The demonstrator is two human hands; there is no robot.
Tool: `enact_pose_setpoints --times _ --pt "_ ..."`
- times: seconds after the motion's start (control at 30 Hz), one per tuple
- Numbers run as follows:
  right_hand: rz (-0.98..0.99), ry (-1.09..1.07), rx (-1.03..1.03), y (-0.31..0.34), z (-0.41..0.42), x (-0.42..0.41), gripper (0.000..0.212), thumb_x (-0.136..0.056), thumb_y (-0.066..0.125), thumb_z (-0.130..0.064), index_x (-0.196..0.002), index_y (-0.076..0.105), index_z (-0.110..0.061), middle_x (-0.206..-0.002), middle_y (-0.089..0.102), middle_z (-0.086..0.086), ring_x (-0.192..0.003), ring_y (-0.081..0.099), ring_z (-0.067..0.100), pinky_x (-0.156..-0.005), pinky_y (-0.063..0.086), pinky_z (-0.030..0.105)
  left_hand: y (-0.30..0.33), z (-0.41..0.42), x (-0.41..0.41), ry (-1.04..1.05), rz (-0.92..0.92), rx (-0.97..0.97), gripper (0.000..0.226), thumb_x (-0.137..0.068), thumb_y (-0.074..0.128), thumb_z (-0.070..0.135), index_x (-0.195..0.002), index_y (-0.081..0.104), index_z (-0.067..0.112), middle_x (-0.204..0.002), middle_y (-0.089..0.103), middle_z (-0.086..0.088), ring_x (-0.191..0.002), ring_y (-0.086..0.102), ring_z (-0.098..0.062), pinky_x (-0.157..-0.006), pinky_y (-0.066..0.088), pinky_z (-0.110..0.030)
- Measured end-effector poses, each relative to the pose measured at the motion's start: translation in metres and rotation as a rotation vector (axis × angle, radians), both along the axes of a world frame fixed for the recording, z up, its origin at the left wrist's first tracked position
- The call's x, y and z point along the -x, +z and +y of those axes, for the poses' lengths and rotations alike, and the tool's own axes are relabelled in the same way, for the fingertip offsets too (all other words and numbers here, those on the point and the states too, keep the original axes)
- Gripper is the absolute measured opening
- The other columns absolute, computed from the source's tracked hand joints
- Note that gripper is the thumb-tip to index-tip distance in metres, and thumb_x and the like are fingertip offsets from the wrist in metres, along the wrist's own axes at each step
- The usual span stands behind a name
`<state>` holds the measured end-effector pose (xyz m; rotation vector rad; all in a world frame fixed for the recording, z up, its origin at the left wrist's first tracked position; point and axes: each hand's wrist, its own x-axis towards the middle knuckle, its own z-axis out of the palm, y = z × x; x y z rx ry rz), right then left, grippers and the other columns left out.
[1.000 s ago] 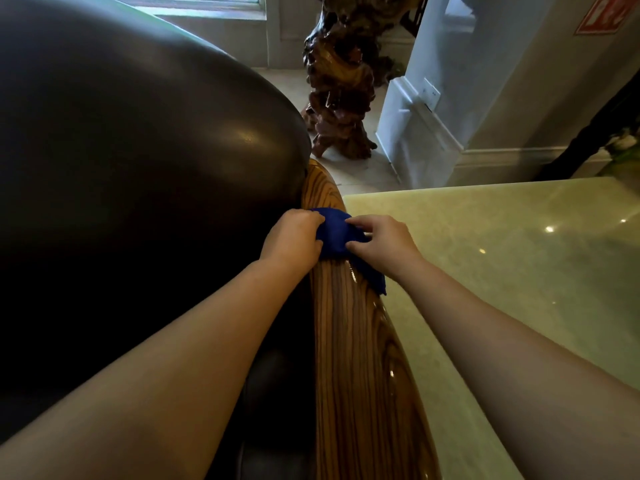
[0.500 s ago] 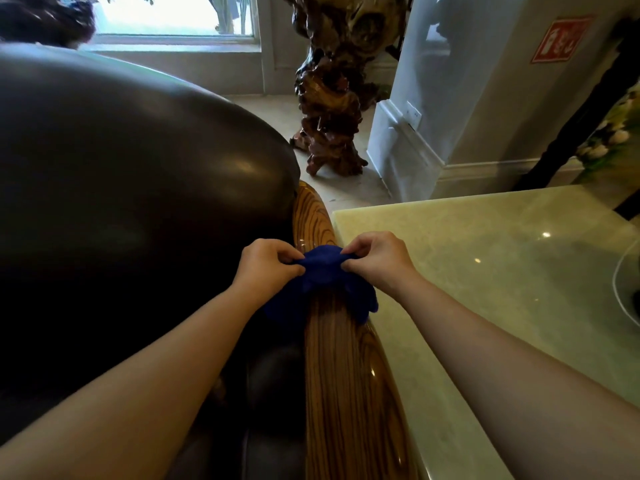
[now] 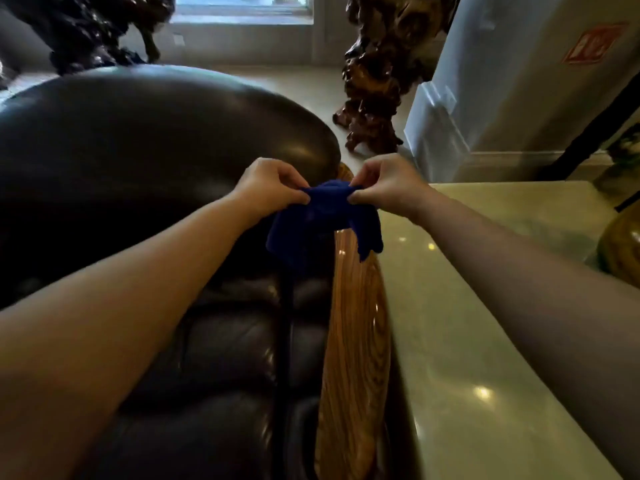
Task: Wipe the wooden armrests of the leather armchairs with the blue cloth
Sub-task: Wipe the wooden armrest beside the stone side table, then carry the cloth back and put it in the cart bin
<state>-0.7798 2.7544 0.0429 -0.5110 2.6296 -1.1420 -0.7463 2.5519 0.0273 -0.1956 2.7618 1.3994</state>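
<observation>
Hands gripping cloth: left hand [image 3: 268, 187] and right hand [image 3: 386, 185] each pinch the blue cloth [image 3: 323, 220], which sags between them onto the wooden armrest [image 3: 355, 341]. Risk: bunched fabric may skip strips of wood below the grip.

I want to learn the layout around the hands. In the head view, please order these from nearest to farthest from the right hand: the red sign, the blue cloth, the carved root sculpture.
1. Blue cloth: pinched in the right hand.
2. Root sculpture: on the floor, beyond the hand.
3. Red sign: on the wall, upper right.
</observation>
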Motion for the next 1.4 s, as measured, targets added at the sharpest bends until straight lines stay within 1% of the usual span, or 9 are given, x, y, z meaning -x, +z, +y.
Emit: enact_pose_setpoints --times 0.13,0.33,0.47,0.57,0.67,0.8,0.97,1.13,1.4 --pt "0.0 0.095 0.001 0.047 -0.021 -0.06 0.014 -0.07 0.075 -0.012 -0.081 0.067 -0.013 -0.088 0.068 0.01 -0.085 0.065 0.024 -0.077 0.057 0.042 0.051 -0.02 -0.076 0.044 0.006 0.016 0.021 -0.065 0.078 0.012 -0.062 0.065 0.029 -0.069 0.066 0.005 -0.066 0.061 -0.007 -0.06 0.047 -0.02" --pt "-0.012 0.229 0.009 0.098 -0.077 -0.142 0.012 -0.07 0.076 -0.014 -0.075 0.067 -0.02 -0.078 0.065 -0.003 -0.076 0.062 0.011 -0.058 0.047 0.019 0.104 -0.066 -0.195 0.172 0.024 -0.049 0.022 -0.067 0.075 0.001 -0.065 0.066 0.021 -0.067 0.065 0.0 -0.061 0.059 -0.007 -0.058 0.046 -0.017" --pt "-0.027 0.358 -0.004 0.12 -0.131 -0.201 0.011 -0.071 0.075 -0.012 -0.077 0.067 -0.018 -0.085 0.067 0.001 -0.084 0.063 0.015 -0.074 0.056 0.03 0.126 -0.107 -0.278 0.267 0.024 -0.037 0.016 -0.069 0.074 0.0 -0.072 0.068 0.014 -0.066 0.065 -0.001 -0.053 0.059 0.0 -0.048 0.045 -0.007" --pt "-0.003 0.461 0.0 0.137 -0.181 -0.249 0.011 -0.07 0.076 -0.013 -0.077 0.067 -0.015 -0.085 0.069 0.005 -0.081 0.065 0.018 -0.072 0.057 0.032 0.146 -0.148 -0.342 0.344 0.026 0.004 0.011 -0.07 0.074 0.005 -0.076 0.069 0.013 -0.068 0.065 -0.002 -0.058 0.057 -0.007 -0.046 0.046 -0.009" --pt "0.009 0.577 0.016 0.146 -0.239 -0.303 0.013 -0.069 0.077 -0.013 -0.071 0.065 -0.017 -0.074 0.066 0.003 -0.07 0.064 0.019 -0.066 0.057 0.032 0.159 -0.194 -0.415 0.413 0.026 0.023 0.014 -0.071 0.074 0.009 -0.071 0.066 0.021 -0.071 0.066 -0.001 -0.063 0.058 -0.008 -0.054 0.049 -0.016" --pt "0.041 0.712 0.032 0.149 -0.311 -0.371 0.018 -0.065 0.079 -0.013 -0.064 0.062 -0.022 -0.062 0.06 -0.008 -0.057 0.055 0.006 -0.051 0.046 0.016 0.169 -0.243 -0.508 0.514 0.018 0.018 0.011 -0.072 0.073 0.008 -0.082 0.069 0.01 -0.082 0.069 -0.006 -0.075 0.063 -0.014 -0.067 0.051 -0.022" --pt "0.08 0.837 0.049 0.155 -0.394 -0.45 0.014 -0.063 0.079 -0.015 -0.069 0.066 -0.015 -0.063 0.058 -0.008 -0.062 0.053 0.008 -0.06 0.044 0.023 0.182 -0.301 -0.605 0.632 -0.011 0.013 0.01 -0.072 0.072 0.01 -0.076 0.068 0.017 -0.079 0.07 -0.002 -0.071 0.066 -0.009 -0.057 0.051 -0.016" --pt "0.076 0.997 0.055 0.159 -0.476 -0.521 0.016 -0.065 0.078 -0.016 -0.066 0.062 -0.02 -0.063 0.059 -0.008 -0.062 0.054 0.007 -0.06 0.046 0.022 0.188 -0.359 -0.69 0.773 -0.021 0.042 0.013 -0.071 0.073 0.014 -0.072 0.067 0.025 -0.077 0.07 0.002 -0.068 0.068 -0.007 -0.057 0.053 -0.02" --pt "0.074 1.228 0.063 0.164 -0.609 -0.567 0.023 -0.066 0.079 -0.013 -0.061 0.06 -0.025 -0.062 0.061 -0.009 -0.062 0.057 0.006 -0.066 0.051 0.027 0.187 -0.444 -0.747 0.984 -0.003 0.034 0.015 -0.074 0.069 0.006 -0.073 0.065 0.02 -0.075 0.068 0.0 -0.065 0.065 -0.006 -0.054 0.052 -0.015"
